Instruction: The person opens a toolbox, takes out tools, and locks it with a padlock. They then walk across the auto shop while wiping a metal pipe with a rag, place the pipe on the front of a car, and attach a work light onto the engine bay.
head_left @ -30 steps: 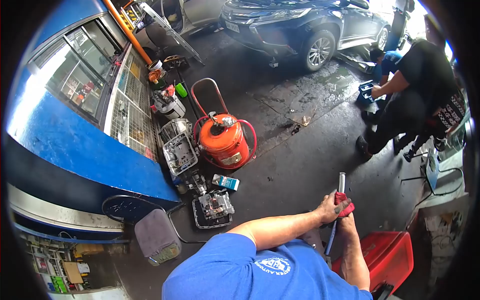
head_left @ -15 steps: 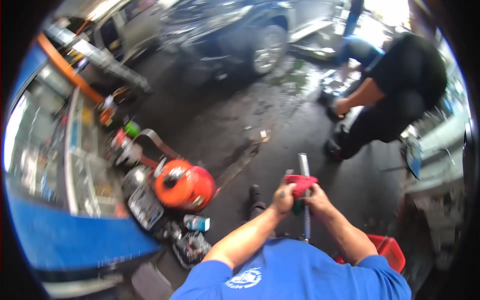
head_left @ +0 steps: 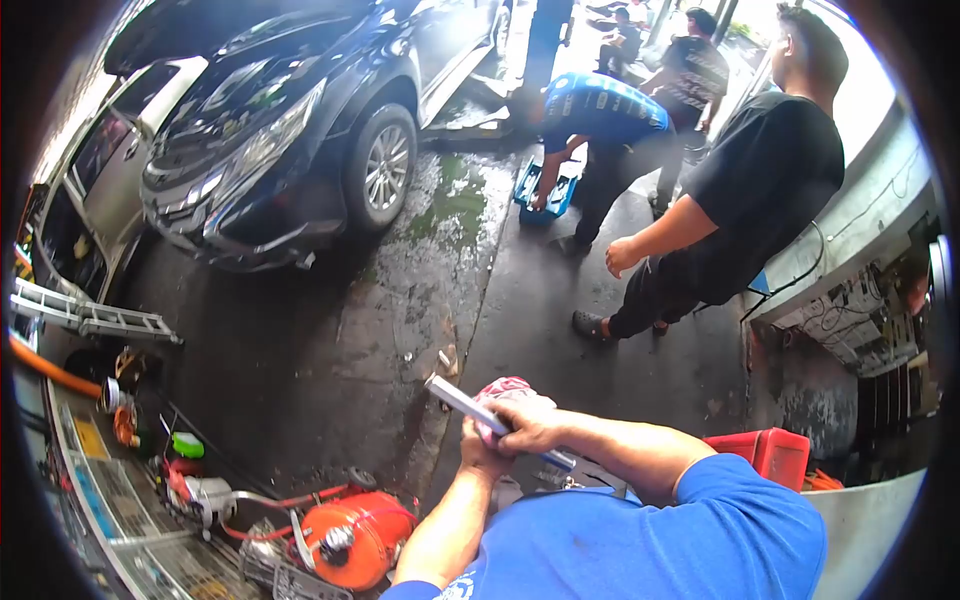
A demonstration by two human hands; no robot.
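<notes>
A long silver metal bar (head_left: 462, 403) slants in front of my chest, its far end pointing up and to the left. Around it, a crumpled red-pink cloth (head_left: 507, 389) bunches up against my fingers. My right hand (head_left: 529, 425) is closed over the bar and the cloth. Just below, my left hand (head_left: 482, 453) is wrapped about the bar from underneath, its fingers partly hidden. The bar's near end runs under my right forearm toward my blue shirt.
An orange-red tank (head_left: 352, 540) stands at lower left, near a green object (head_left: 187, 445). A red box (head_left: 765, 455) is at my right. A dark car (head_left: 270, 150) stands ahead. One person in black (head_left: 765, 200) stands close; another bends over a blue toolbox (head_left: 545, 195).
The bar has swung from upright to slanting up-left, and my hands have come closer together. My view has turned right and lifted. The person in black has straightened up.
</notes>
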